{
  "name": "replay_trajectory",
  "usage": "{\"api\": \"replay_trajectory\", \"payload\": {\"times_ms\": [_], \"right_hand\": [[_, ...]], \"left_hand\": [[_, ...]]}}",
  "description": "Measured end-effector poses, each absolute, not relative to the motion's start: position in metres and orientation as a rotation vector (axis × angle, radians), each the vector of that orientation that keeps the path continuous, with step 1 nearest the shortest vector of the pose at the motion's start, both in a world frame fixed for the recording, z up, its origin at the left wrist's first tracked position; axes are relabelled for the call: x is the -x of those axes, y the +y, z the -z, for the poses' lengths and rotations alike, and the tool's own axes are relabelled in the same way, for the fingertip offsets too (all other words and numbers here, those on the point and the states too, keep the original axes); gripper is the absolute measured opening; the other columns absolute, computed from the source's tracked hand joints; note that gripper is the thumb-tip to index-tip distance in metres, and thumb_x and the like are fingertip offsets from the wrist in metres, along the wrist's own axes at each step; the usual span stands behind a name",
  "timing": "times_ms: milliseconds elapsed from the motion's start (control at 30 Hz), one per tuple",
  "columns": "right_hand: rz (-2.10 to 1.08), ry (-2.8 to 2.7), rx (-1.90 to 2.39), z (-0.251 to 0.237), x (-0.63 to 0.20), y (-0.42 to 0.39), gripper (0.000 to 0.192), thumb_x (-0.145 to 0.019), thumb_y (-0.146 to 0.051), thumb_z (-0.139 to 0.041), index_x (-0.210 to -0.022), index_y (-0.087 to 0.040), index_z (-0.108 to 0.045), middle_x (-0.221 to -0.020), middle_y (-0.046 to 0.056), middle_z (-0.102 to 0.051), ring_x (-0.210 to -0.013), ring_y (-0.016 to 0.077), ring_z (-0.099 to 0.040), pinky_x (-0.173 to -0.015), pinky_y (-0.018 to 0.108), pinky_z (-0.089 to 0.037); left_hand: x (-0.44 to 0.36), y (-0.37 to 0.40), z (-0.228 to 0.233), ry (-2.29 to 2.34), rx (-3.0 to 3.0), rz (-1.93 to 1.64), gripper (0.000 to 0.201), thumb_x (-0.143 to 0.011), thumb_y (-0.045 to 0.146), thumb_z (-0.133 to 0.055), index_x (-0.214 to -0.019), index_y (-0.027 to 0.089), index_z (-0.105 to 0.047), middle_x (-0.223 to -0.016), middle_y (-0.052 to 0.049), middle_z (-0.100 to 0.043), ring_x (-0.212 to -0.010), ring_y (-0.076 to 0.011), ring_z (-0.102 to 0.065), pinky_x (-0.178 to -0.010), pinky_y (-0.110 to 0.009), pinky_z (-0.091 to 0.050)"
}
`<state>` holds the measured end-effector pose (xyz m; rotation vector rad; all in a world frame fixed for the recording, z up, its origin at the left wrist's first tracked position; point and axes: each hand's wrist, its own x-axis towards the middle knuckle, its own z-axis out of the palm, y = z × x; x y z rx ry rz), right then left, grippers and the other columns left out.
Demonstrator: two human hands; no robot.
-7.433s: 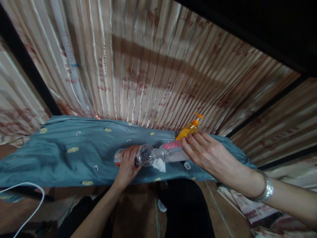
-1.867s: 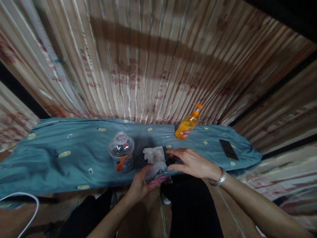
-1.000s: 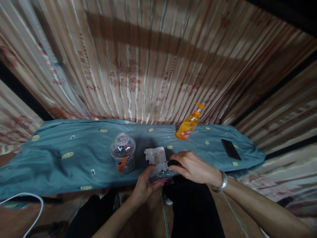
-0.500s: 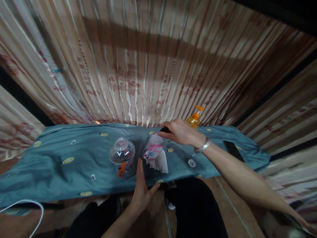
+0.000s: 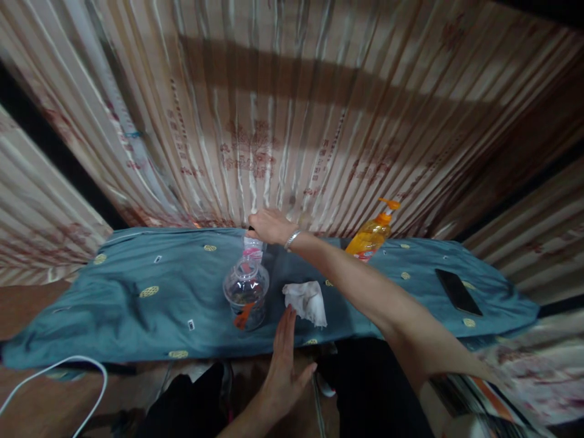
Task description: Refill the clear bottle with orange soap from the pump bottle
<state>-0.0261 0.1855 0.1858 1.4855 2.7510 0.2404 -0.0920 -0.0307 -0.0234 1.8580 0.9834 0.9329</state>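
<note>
My right hand is closed around the dark top of a clear bottle with a pink label, at the back of the cloth-covered table. That bottle stands just behind a clear plastic cup with a domed lid, which hides its lower part. A crumpled white tissue lies on the cloth to the right of the cup. At the front edge my left hand is open, fingers stretched out, with its fingertips at the tissue's near left side.
An orange pump bottle stands at the back right, partly behind my right forearm. A black phone lies at the right. The teal patterned cloth covers the table; pleated curtains hang behind it. A white cable loops at the lower left.
My right hand has carried the pink-labelled bottle from over the tissue, leftward and back, to behind the cup. The tissue stays by my left hand. The view has shifted slightly.
</note>
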Motion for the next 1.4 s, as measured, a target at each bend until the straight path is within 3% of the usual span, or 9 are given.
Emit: {"api": "replay_trajectory", "payload": {"times_ms": [400,600,733,933,1033,1167,1233,1300,1400], "right_hand": [[-0.235,2.72,-1.486,-0.189,0.025,0.184,0.057,-0.089,-0.054,-0.049,-0.115,-0.005,-0.058,-0.11,0.024,-0.068,-0.107,0.0337,-0.064,-0.083,0.04,-0.05],[-0.215,2.754,-1.57,-0.201,0.01,0.172,0.074,-0.089,-0.064,-0.039,-0.135,-0.006,-0.04,-0.112,0.023,-0.067,-0.107,0.0331,-0.063,-0.085,0.04,-0.047],[-0.223,2.808,-1.749,-0.202,-0.036,0.146,0.072,-0.093,-0.057,-0.038,-0.142,-0.005,-0.031,-0.119,0.022,-0.064,-0.111,0.0322,-0.061,-0.089,0.039,-0.046],[-0.06,2.648,-2.272,-0.145,-0.155,0.063,0.057,-0.095,-0.044,-0.043,-0.139,-0.008,-0.039,-0.126,0.021,-0.062,-0.115,0.0296,-0.06,-0.094,0.04,-0.046],[0.171,2.347,-2.529,-0.1,-0.201,0.026,0.054,-0.092,-0.037,-0.047,-0.138,-0.009,-0.042,-0.115,0.02,-0.068,-0.103,0.0304,-0.067,-0.087,0.041,-0.05],[0.355,2.372,-2.622,-0.059,-0.21,0.008,0.054,-0.09,-0.04,-0.05,-0.138,-0.017,-0.044,-0.113,0.016,-0.069,-0.095,0.0271,-0.07,-0.081,0.039,-0.054],[0.44,2.433,-2.598,-0.049,-0.195,0.011,0.056,-0.088,-0.041,-0.053,-0.139,-0.02,-0.043,-0.117,0.014,-0.068,-0.094,0.0259,-0.07,-0.082,0.04,-0.054],[0.543,2.508,-2.538,-0.046,-0.171,0.022,0.06,-0.086,-0.04,-0.056,-0.141,-0.021,-0.041,-0.124,0.014,-0.065,-0.097,0.0253,-0.069,-0.086,0.042,-0.052],[0.766,2.676,-2.384,-0.044,-0.128,0.052,0.072,-0.083,-0.038,-0.062,-0.145,-0.019,-0.033,-0.136,0.016,-0.056,-0.114,0.0257,-0.061,-0.096,0.043,-0.048]], "left_hand": [[0.101,-0.032,0.014,0.946,-1.884,-0.967,0.093,-0.08,0.013,-0.06,-0.151,0.032,-0.003,-0.161,-0.01,-0.012,-0.148,-0.0297,-0.013,-0.117,-0.058,-0.02],[0.103,-0.034,0.004,0.928,-2.136,-0.905,0.089,-0.086,0.017,-0.055,-0.151,0.033,0.004,-0.16,-0.014,-0.011,-0.147,-0.0331,-0.015,-0.113,-0.059,-0.027],[0.106,-0.036,-0.005,0.903,-2.278,-0.955,0.083,-0.089,0.018,-0.052,-0.151,0.03,0.002,-0.159,-0.016,-0.012,-0.146,-0.0331,-0.018,-0.112,-0.057,-0.03],[0.106,-0.035,-0.006,0.896,-2.335,-1.031,0.079,-0.09,0.016,-0.049,-0.151,0.029,-0.001,-0.159,-0.014,-0.013,-0.146,-0.0326,-0.017,-0.113,-0.055,-0.03],[0.101,-0.037,0.001,0.927,-2.312,-1.011,0.079,-0.089,0.014,-0.048,-0.152,0.028,-0.003,-0.159,-0.015,-0.015,-0.146,-0.0332,-0.017,-0.112,-0.056,-0.029],[0.094,-0.036,0.014,0.864,-2.311,-0.926,0.08,-0.086,0.013,-0.05,-0.152,0.026,-0.005,-0.158,-0.016,-0.018,-0.145,-0.0336,-0.019,-0.112,-0.057,-0.03],[0.093,-0.035,0.017,0.823,-2.286,-0.833,0.076,-0.086,0.014,-0.05,-0.151,0.025,-0.012,-0.154,-0.016,-0.03,-0.142,-0.0318,-0.03,-0.111,-0.055,-0.033],[0.091,-0.034,0.017,0.797,-2.235,-0.687,0.062,-0.086,0.016,-0.051,-0.144,0.024,-0.031,-0.14,-0.014,-0.05,-0.129,-0.0281,-0.048,-0.106,-0.048,-0.041],[0.084,-0.036,0.013,0.789,-2.166,-0.455,0.032,-0.087,0.018,-0.05,-0.118,0.021,-0.058,-0.108,-0.009,-0.069,-0.102,-0.0233,-0.065,-0.09,-0.036,-0.051]]}}
